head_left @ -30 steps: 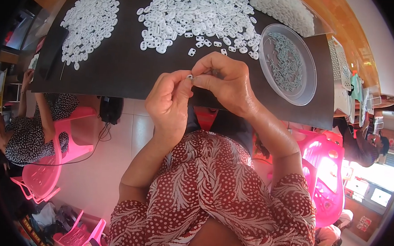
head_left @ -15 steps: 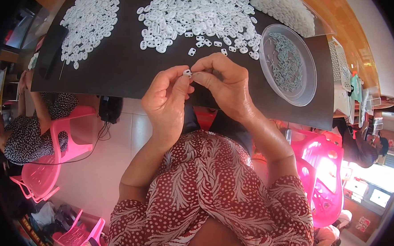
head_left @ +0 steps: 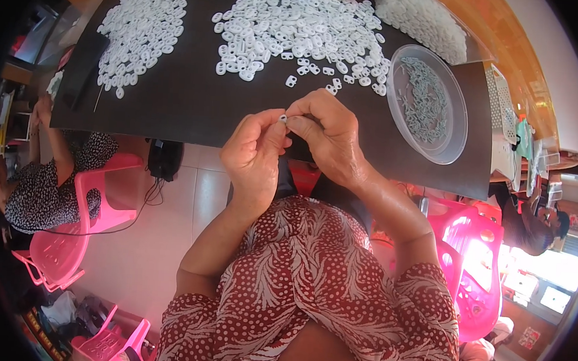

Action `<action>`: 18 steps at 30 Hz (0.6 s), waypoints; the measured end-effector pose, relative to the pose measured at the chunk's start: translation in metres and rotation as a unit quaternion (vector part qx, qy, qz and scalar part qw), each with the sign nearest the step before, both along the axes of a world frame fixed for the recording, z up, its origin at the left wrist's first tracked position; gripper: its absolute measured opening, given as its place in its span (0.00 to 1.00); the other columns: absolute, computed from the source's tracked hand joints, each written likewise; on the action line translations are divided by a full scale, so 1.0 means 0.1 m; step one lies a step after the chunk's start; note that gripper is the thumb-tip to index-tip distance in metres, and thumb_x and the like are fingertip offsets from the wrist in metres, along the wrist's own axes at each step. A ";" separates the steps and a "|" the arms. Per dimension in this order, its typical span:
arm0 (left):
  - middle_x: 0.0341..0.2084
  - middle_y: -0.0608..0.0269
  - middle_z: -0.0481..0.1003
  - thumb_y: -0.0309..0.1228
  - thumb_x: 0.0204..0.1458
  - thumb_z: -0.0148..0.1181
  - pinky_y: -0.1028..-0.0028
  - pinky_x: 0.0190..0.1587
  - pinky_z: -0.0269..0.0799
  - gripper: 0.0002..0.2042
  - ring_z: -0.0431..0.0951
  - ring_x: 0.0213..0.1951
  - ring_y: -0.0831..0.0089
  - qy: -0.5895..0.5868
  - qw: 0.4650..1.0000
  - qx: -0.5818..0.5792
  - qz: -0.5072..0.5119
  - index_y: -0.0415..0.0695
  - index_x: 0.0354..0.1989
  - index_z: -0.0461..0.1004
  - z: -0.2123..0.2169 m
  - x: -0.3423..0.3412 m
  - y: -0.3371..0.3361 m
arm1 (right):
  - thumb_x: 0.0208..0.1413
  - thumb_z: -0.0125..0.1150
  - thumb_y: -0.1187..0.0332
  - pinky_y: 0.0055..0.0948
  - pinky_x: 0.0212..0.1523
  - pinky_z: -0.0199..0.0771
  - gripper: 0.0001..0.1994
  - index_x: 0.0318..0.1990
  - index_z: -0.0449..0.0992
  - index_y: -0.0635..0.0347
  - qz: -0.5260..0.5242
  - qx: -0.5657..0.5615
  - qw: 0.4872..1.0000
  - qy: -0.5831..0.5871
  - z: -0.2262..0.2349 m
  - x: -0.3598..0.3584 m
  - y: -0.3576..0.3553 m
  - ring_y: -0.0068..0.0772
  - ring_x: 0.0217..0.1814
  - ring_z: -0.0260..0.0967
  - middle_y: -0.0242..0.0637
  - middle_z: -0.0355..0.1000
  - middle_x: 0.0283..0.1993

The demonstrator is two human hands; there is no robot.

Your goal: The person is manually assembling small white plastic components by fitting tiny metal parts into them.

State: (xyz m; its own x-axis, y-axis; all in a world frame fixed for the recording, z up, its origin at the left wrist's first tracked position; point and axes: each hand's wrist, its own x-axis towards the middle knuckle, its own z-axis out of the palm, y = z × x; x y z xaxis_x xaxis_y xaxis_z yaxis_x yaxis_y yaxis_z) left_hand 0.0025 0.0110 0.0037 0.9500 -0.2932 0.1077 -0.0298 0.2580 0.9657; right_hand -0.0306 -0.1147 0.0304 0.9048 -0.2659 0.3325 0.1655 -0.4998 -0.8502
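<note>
My left hand [head_left: 258,154] and my right hand [head_left: 327,137] meet over the near edge of a black table [head_left: 182,103]. Between their fingertips they pinch one small white plastic piece [head_left: 282,118]. Beyond the hands lies a big heap of small white plastic pieces [head_left: 290,30]. A second heap of white pieces [head_left: 140,25] lies to the far left. A round clear bowl [head_left: 427,103] with several thin grey-green parts stands to the right of my right hand.
A clear bag of white pieces [head_left: 418,20] lies at the back right. A dark flat slab [head_left: 82,71] rests on the table's left end. Another person in a spotted top [head_left: 37,180] sits at left on a pink chair [head_left: 70,234]. Pink chairs [head_left: 474,268] stand at right.
Both hands have stayed together at the table's edge, with only small finger movements around the white piece.
</note>
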 end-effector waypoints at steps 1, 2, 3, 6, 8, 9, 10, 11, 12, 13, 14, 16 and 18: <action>0.29 0.65 0.73 0.19 0.54 0.55 0.84 0.28 0.69 0.05 0.73 0.26 0.82 -0.001 1.000 0.000 0.002 0.33 0.38 0.74 0.01 0.02 0.01 | 0.45 0.59 0.78 0.32 0.32 0.65 0.02 0.28 0.73 0.63 0.002 0.000 1.000 -0.001 0.03 0.02 -0.01 0.36 0.30 0.64 0.36 0.68 0.26; 0.29 0.64 0.74 0.20 0.54 0.56 0.84 0.29 0.69 0.06 0.73 0.26 0.82 0.027 0.999 -0.021 0.001 0.34 0.39 0.74 0.03 0.05 0.02 | 0.45 0.59 0.77 0.32 0.32 0.66 0.02 0.29 0.74 0.63 0.019 -0.005 1.000 -0.003 0.07 0.06 -0.03 0.37 0.30 0.65 0.37 0.68 0.25; 0.30 0.64 0.75 0.21 0.54 0.56 0.83 0.29 0.70 0.06 0.73 0.27 0.82 0.055 0.998 -0.042 0.000 0.35 0.40 0.74 0.04 0.08 0.05 | 0.46 0.58 0.76 0.32 0.33 0.66 0.03 0.30 0.74 0.62 0.036 -0.009 0.999 -0.005 0.09 0.11 -0.05 0.37 0.30 0.65 0.37 0.69 0.25; 0.29 0.60 0.76 0.23 0.55 0.56 0.82 0.29 0.71 0.07 0.74 0.26 0.80 0.038 0.997 -0.052 0.032 0.34 0.41 0.73 0.06 0.14 0.12 | 0.47 0.60 0.74 0.33 0.35 0.67 0.06 0.34 0.76 0.61 0.023 -0.103 0.993 -0.049 -0.01 0.39 -0.15 0.37 0.32 0.68 0.39 0.71 0.28; 0.27 0.56 0.76 0.23 0.54 0.57 0.79 0.27 0.71 0.08 0.74 0.24 0.77 0.028 0.995 -0.066 0.066 0.33 0.40 0.74 0.07 0.17 0.16 | 0.44 0.61 0.74 0.35 0.35 0.67 0.10 0.38 0.77 0.58 0.012 -0.261 0.963 -0.074 -0.05 0.58 -0.10 0.41 0.33 0.66 0.39 0.70 0.29; 0.27 0.56 0.76 0.23 0.54 0.57 0.79 0.27 0.71 0.08 0.74 0.24 0.77 0.027 0.995 -0.066 0.065 0.33 0.40 0.74 0.07 0.17 0.17 | 0.44 0.61 0.74 0.35 0.35 0.67 0.10 0.38 0.77 0.58 0.011 -0.260 0.963 -0.075 -0.12 0.65 -0.08 0.41 0.33 0.66 0.39 0.70 0.29; 0.27 0.56 0.76 0.23 0.54 0.57 0.79 0.26 0.71 0.07 0.74 0.23 0.77 0.023 0.995 -0.065 0.070 0.33 0.40 0.74 0.08 0.17 0.20 | 0.42 0.59 0.75 0.38 0.33 0.66 0.11 0.36 0.78 0.57 0.013 -0.308 0.948 -0.076 -0.22 0.72 -0.05 0.43 0.33 0.65 0.41 0.68 0.27; 0.27 0.56 0.76 0.23 0.54 0.57 0.79 0.26 0.71 0.07 0.74 0.23 0.77 0.018 0.995 -0.067 0.073 0.33 0.40 0.74 0.08 0.18 0.20 | 0.39 0.57 0.76 0.41 0.32 0.66 0.12 0.34 0.78 0.57 0.014 -0.357 0.931 -0.077 -0.28 0.78 -0.06 0.45 0.33 0.64 0.42 0.66 0.25; 0.27 0.56 0.76 0.23 0.54 0.57 0.79 0.26 0.71 0.07 0.74 0.23 0.77 0.017 0.995 -0.068 0.073 0.33 0.40 0.74 0.07 0.19 0.20 | 0.36 0.56 0.78 0.40 0.31 0.65 0.12 0.33 0.78 0.57 0.005 -0.374 0.921 -0.108 -0.32 0.80 -0.10 0.46 0.33 0.63 0.43 0.66 0.26; 0.27 0.56 0.76 0.23 0.54 0.57 0.79 0.26 0.71 0.07 0.74 0.23 0.77 0.013 0.995 -0.070 0.072 0.33 0.39 0.74 0.05 0.18 0.22 | 0.36 0.56 0.78 0.40 0.31 0.65 0.12 0.33 0.78 0.57 0.008 -0.373 0.921 -0.109 -0.32 0.79 -0.12 0.46 0.33 0.63 0.43 0.66 0.26; 0.27 0.56 0.76 0.23 0.54 0.57 0.79 0.26 0.71 0.07 0.74 0.23 0.77 0.010 0.995 -0.073 0.072 0.33 0.39 0.74 0.03 0.19 0.23 | 0.36 0.56 0.78 0.40 0.31 0.65 0.12 0.32 0.78 0.57 0.006 -0.365 0.926 -0.100 -0.32 0.77 -0.15 0.46 0.33 0.63 0.43 0.66 0.26; 0.26 0.56 0.76 0.23 0.54 0.57 0.79 0.26 0.71 0.07 0.74 0.23 0.77 0.013 0.995 -0.070 0.075 0.33 0.39 0.74 0.02 0.22 0.25 | 0.37 0.57 0.78 0.39 0.30 0.65 0.09 0.30 0.78 0.58 0.001 -0.341 0.935 -0.100 -0.29 0.72 -0.20 0.44 0.32 0.63 0.42 0.66 0.25; 0.26 0.56 0.76 0.23 0.54 0.57 0.79 0.26 0.71 0.07 0.74 0.23 0.77 0.017 0.994 -0.068 0.078 0.33 0.39 0.74 0.00 0.24 0.27 | 0.40 0.60 0.76 0.38 0.30 0.65 0.09 0.32 0.78 0.57 -0.009 -0.339 0.937 -0.087 -0.26 0.67 -0.22 0.43 0.31 0.64 0.39 0.66 0.25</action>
